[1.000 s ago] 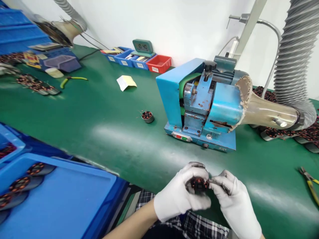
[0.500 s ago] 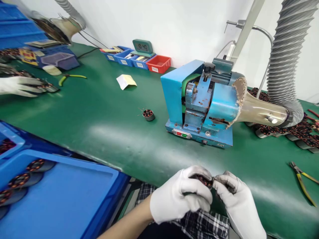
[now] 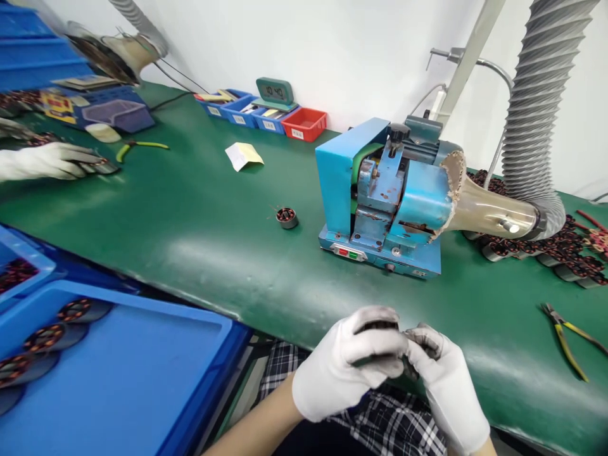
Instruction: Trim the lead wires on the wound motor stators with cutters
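Note:
My left hand (image 3: 351,364), in a white glove with dirty fingertips, is wrapped round a motor stator (image 3: 378,325) above the table's front edge. Most of the stator is covered by the fingers; only dark strips of it show. My right hand (image 3: 444,373), gloved too, has thumb and fingers pinched together right beside the stator's right side. What lies in that pinch is too small and hidden to make out. Further back on the green table (image 3: 204,209), another stator (image 3: 287,218) with thin wire ends stands alone.
A blue belt machine (image 3: 380,196) with a duct stands ahead. Pliers (image 3: 565,339) and many stators (image 3: 565,253) lie right. A blue tray (image 3: 128,380) holds several stators at left. A co-worker's gloved hand (image 3: 52,161) touches parts near green-handled pliers (image 3: 142,145). Small bins (image 3: 304,123) line the wall.
My left hand has turned the stator, so its copper windings are now hidden. Both hands stay close together. The view has shifted slightly.

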`<state>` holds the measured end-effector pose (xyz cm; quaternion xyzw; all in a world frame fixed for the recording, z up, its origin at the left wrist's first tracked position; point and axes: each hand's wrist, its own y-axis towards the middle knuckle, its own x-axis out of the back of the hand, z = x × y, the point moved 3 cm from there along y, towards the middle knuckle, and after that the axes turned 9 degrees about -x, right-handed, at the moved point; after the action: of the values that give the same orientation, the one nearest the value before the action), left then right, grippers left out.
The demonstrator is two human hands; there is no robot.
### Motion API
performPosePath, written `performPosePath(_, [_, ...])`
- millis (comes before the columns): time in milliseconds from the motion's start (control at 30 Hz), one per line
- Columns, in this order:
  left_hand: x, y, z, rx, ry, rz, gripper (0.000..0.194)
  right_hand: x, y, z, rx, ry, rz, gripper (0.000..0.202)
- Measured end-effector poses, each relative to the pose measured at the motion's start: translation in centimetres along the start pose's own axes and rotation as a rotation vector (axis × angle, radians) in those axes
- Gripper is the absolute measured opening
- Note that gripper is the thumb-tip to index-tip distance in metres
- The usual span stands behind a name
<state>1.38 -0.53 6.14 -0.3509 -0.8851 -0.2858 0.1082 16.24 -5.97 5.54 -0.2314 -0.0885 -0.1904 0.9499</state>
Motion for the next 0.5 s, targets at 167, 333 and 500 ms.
performPosePath(167, [0.2, 0.2, 0.3, -0.003, -0.028, 0.149, 0.044, -0.2, 0.1, -1.1, -0.009, 0.002, 0.062, 0.025])
performPosePath(333, [-1.0, 0.1, 1.2, 0.041, -0.084, 0.246, 0.020, -0.1, 0.5, -2.4, 0.072, -0.169, -0.078, 0.021])
performPosePath(500, [-2.6, -1.1, 2.8, 0.005, 0.317, 0.200, 0.056, -1.0, 1.9, -4.6, -0.296, 0.235, 0.268, 0.037])
